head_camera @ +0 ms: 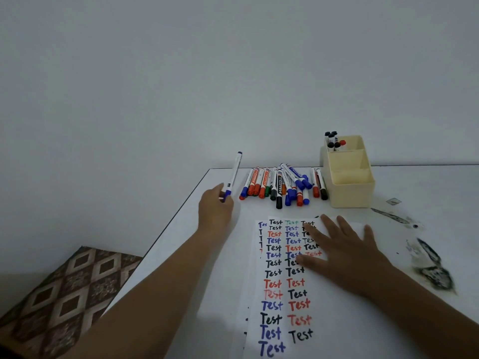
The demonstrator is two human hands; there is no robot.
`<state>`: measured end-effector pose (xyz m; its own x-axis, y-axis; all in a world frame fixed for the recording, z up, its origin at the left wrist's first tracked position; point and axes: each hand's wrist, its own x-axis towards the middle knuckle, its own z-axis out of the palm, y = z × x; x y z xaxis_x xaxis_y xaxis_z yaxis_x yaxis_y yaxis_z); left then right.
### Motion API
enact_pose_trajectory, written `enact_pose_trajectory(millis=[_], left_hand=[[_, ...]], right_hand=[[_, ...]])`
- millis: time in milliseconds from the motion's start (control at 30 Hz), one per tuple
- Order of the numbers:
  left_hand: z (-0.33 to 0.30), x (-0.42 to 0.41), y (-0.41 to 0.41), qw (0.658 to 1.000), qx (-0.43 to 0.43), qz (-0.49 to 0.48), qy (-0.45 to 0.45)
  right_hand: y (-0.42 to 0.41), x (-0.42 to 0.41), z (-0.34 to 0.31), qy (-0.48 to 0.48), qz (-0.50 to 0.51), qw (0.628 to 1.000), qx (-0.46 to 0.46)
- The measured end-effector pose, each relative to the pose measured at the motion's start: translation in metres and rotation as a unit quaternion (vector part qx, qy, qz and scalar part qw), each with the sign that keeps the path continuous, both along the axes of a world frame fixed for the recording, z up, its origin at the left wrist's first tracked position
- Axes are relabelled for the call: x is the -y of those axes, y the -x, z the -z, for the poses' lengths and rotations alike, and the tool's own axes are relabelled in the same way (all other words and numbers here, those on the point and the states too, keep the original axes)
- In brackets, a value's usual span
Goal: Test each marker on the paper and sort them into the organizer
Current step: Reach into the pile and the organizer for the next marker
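Head view. Our left hand [216,206] pinches a blue marker [234,174] near its capped lower end, the barrel tilted up and away over the table's left edge. Our right hand [344,251] lies flat with fingers spread, pressing on the paper [282,281].

Paper: white sheets, overlapped, on the table [414,182] in front of us, with columns of "Test" written in black, red, blue and one in green.

Pile [282,185]: loose capped markers, blue, red, black and green, lying beyond the paper, between the held marker and the organizer.

Organizer [347,177]: cream box with compartments, just right of the pile. Its far compartment holds upright markers [333,142], black-ended and one red-ended. The near compartments' contents we cannot tell.

Table: white, with dark ink smears [432,268] at right.

Floor: patterned mat [62,294] at lower left.
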<state>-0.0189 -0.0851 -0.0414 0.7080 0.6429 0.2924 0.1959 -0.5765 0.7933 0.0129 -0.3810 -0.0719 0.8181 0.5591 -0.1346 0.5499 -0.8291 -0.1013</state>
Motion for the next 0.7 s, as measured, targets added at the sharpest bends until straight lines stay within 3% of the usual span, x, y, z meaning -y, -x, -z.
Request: enact_pose_trajectory(millis=[200, 433, 567, 700], left_hand=[[-0.004, 0.072, 0.031, 0.987, -0.009, 0.136, 0.086], [0.003, 0.103, 0.040, 0.979, -0.009, 0.155, 0.131], [0.001, 0.103, 0.050, 0.957, 0.015, 0.193, 0.217], [0.002, 0.104, 0.052, 0.968, -0.017, 0.223, 0.119]], right_hand=[[0.001, -0.001, -0.002, 0.011, -0.003, 1.000, 0.000], [0.000, -0.002, -0.001, -0.008, 0.019, 1.000, -0.003], [-0.001, 0.000, 0.002, -0.024, 0.015, 1.000, -0.006], [-0.001, 0.001, 0.002, -0.046, 0.015, 0.999, -0.007]])
